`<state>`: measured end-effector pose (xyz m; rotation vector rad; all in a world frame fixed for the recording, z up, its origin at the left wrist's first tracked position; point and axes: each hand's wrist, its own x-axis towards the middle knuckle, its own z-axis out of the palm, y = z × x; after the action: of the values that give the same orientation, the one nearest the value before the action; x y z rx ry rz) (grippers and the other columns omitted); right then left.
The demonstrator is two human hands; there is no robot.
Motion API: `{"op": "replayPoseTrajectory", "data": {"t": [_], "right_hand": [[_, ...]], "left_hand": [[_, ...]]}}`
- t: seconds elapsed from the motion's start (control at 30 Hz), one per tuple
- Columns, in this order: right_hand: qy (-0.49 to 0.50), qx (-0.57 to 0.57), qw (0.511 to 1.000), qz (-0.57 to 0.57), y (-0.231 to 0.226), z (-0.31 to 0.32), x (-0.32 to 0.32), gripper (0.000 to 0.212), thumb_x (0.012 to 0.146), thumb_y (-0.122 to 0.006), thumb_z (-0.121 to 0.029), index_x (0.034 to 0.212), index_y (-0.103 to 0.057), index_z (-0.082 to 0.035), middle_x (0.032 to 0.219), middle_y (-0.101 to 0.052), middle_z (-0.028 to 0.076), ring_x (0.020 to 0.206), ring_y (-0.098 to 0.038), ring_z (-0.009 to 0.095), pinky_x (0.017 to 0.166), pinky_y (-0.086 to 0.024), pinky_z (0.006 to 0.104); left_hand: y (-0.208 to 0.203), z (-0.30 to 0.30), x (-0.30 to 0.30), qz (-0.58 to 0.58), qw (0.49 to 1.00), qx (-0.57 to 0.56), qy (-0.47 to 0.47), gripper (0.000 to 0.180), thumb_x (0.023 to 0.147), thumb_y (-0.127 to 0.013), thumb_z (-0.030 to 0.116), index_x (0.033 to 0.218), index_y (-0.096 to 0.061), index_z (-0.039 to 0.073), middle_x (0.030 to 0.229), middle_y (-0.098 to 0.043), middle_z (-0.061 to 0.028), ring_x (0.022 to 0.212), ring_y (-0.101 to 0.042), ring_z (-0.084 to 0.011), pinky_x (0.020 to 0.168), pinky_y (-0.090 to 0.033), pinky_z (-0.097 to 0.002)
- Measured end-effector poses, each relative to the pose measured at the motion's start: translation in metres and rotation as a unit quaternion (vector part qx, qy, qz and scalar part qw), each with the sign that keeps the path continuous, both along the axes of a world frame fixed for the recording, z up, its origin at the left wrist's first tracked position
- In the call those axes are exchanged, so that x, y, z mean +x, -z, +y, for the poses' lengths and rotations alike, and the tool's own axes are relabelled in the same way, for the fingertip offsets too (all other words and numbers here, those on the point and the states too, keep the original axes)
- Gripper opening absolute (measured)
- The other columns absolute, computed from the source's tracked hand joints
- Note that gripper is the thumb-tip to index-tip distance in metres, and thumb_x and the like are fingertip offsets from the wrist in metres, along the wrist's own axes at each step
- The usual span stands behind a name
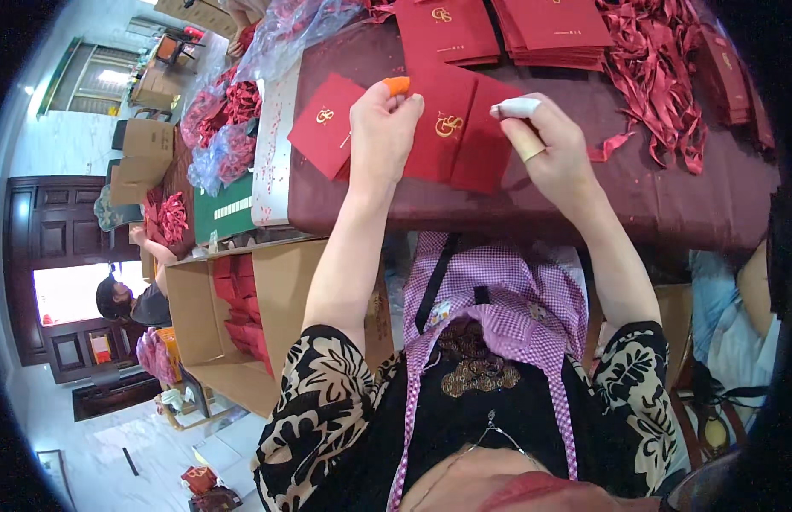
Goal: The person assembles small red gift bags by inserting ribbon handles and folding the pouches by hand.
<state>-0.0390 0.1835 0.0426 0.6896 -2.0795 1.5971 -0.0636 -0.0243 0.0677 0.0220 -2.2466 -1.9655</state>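
Note:
A flat red paper packet (437, 141) with a gold emblem and a fold line lies on the table between my hands. My left hand (381, 136), an orange cover on one finger, is closed at the packet's left edge. Over the packet's right-hand panel (485, 154) is my right hand (549, 145), with a white cover on one finger and a yellowish one on another. Its fingers are bent together, and what they pinch is too small to make out. Another red packet (324, 124) lies partly under my left hand.
Stacks of red packets (554, 34) stand at the table's far side, beside a heap of red ribbons (656, 77). Clear plastic bags (281, 38) lie at the far left. An open cardboard box (272, 282) with red packets stands below the edge. Another person (136, 299) is at left.

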Motion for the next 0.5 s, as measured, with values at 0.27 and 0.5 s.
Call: {"op": "replayPoseTrajectory", "data": {"t": [0.27, 0.5], "right_hand": [[0.001, 0.017, 0.999, -0.041, -0.013, -0.024, 0.003, 0.016, 0.086, -0.061, -0.004, 0.101, -0.061, 0.001, 0.092, -0.066, 0.016, 0.087, -0.065, 0.029, 0.074, -0.052, 0.0347], [0.024, 0.029, 0.999, 0.004, -0.009, -0.022, -0.001, 0.013, 0.087, -0.061, -0.005, 0.099, -0.061, -0.001, 0.09, -0.066, 0.014, 0.086, -0.064, 0.029, 0.076, -0.05, 0.0351]], "left_hand": [[-0.013, 0.017, 0.03, 0.01, 0.999, 0.044, 0.016, 0.021, 0.085, -0.058, -0.004, 0.105, -0.062, -0.006, 0.09, -0.066, -0.0058, 0.078, -0.059, -0.0074, 0.07, -0.048, -0.0208], [-0.012, 0.026, 0.037, 0.043, 0.998, 0.049, 0.016, 0.015, 0.087, -0.058, -0.002, 0.101, -0.063, -0.004, 0.084, -0.065, -0.0019, 0.072, -0.055, -0.0037, 0.065, -0.045, -0.0198]]}}
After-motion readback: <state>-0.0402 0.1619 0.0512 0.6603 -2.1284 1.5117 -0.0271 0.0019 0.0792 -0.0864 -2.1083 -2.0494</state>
